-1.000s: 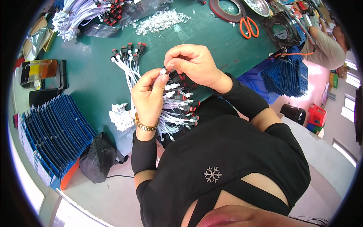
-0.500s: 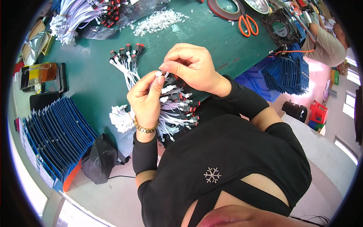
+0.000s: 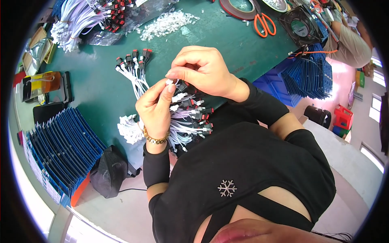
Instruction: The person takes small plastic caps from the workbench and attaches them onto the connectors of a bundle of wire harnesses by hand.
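Both hands meet above the near edge of the green table [image 3: 227, 44]. The left hand [image 3: 156, 109], with a gold bracelet [image 3: 156, 140] at the wrist, pinches a small white plug [image 3: 169, 82] between thumb and forefinger. The right hand [image 3: 202, 71] is curled over it, fingertips closed on the same plug from above — the two hands touch there.

Under the hands hangs a bundle of white wires [image 3: 188, 121] with black and red ends, spilling over the table edge toward the person's black top. A second fan of wires [image 3: 133, 67] lies flat on the table just left of the hands.

Further off: a heap of clear small parts [image 3: 166, 25], a bigger wire heap [image 3: 81, 20] at the far left, orange scissors [image 3: 264, 23], a tape roll [image 3: 237, 7], a black fan [image 3: 300, 27]. Blue trays [image 3: 60, 146] stand on edge at the left — beside them a black bag [image 3: 108, 172]
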{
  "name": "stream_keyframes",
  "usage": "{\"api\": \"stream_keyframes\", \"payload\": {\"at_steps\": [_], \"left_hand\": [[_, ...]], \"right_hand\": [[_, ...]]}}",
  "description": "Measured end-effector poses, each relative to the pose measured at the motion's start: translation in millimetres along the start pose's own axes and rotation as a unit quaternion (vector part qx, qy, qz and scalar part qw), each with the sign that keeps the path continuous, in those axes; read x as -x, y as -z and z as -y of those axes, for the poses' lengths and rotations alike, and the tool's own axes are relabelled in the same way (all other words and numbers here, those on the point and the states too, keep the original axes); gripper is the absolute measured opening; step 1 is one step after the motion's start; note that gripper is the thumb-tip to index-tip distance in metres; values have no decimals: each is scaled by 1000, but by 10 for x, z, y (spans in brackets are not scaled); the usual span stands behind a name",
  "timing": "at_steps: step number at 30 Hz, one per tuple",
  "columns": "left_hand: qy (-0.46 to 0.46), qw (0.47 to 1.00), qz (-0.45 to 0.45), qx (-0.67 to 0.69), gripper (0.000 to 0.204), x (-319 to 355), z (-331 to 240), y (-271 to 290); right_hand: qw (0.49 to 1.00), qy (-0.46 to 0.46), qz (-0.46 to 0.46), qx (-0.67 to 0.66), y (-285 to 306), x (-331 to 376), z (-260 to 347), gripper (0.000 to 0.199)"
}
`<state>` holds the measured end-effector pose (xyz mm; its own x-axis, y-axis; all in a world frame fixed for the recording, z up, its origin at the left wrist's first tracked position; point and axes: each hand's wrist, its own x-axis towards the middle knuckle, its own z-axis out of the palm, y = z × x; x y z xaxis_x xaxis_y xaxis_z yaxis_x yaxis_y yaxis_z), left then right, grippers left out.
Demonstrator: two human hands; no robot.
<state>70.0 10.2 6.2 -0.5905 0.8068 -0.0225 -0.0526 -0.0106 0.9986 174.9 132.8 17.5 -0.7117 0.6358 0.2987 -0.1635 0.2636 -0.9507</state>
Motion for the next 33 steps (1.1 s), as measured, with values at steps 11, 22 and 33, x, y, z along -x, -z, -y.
{"api": "stream_keyframes", "payload": {"at_steps": [11,22,33], "left_hand": [[23,999,31,10,14,7,-30,42],[88,992,73,58,10,-17,-49,137],[90,986,111,84,10,-27,-43,116]], "right_hand": [[991,70,18,114,42,-18,48,5],[998,10,37,47,-29,34,-4,4],[968,-185,77,-148,26,40,7,7]]}}
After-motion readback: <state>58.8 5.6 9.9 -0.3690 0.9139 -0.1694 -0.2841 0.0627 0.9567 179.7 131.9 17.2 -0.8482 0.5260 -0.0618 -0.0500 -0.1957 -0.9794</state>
